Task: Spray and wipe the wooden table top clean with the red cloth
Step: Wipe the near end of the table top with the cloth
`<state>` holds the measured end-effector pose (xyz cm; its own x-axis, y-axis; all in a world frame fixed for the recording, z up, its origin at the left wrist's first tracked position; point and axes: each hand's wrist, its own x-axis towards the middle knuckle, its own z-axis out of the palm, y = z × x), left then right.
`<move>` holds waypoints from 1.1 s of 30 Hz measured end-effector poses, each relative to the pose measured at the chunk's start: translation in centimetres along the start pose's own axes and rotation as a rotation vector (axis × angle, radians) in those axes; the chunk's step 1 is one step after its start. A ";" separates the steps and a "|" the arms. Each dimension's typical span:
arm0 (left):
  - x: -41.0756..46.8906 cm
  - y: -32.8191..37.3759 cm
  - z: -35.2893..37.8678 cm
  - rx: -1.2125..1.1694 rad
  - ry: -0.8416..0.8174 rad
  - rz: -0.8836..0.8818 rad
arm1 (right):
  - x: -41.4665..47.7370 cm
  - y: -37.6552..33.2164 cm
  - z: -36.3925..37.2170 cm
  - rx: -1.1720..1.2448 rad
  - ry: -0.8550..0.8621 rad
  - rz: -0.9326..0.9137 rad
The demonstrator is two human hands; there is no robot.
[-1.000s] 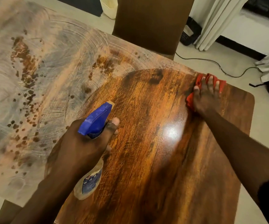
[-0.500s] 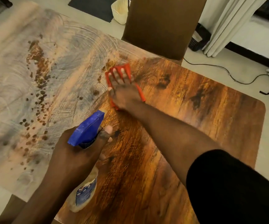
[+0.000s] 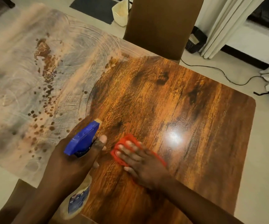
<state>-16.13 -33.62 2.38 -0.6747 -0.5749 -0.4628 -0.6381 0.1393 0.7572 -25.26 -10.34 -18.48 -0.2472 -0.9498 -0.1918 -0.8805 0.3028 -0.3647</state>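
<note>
The wooden table top [image 3: 203,120] fills the view; its right half is glossy brown, its left half is covered by a pale, smeared film with brown spots [image 3: 33,88]. My left hand [image 3: 69,164] grips a spray bottle [image 3: 82,139] with a blue trigger head, held upright near the table's near edge. My right hand [image 3: 143,164] lies flat with fingers spread, pressing the red cloth [image 3: 122,143] onto the wood just right of the bottle. Most of the cloth is hidden under the hand.
A brown chair back [image 3: 161,25] stands at the table's far edge. A cream basket [image 3: 120,13] sits on the floor behind it. A black cable [image 3: 211,68], a dark box [image 3: 195,41] and curtains [image 3: 224,25] are at the right.
My right hand has swept the red cloth from the far right edge to the far middle, then back to the near middle beside the bottle. The left hand stayed nearly still.
</note>
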 end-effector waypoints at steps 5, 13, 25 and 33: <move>-1.2 -2.2 -0.7 -0.047 -0.016 -0.052 | -5.2 9.4 -3.7 -0.023 0.075 0.475; -2.8 -4.5 -2.3 -0.097 0.033 -0.074 | 7.1 20.0 -12.1 0.157 0.141 0.940; -7.6 -8.9 -4.5 -0.111 0.129 -0.241 | 18.7 -1.3 -4.2 -0.042 -0.054 0.292; -11.6 -11.1 -4.7 -0.080 0.080 -0.210 | 4.6 -12.7 3.9 0.004 -0.113 0.006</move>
<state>0.53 -32.32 1.46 -0.4970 -0.6468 -0.5785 -0.7277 -0.0525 0.6839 -13.60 -18.23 -18.23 -0.2048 -0.9331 -0.2956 -0.8777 0.3087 -0.3665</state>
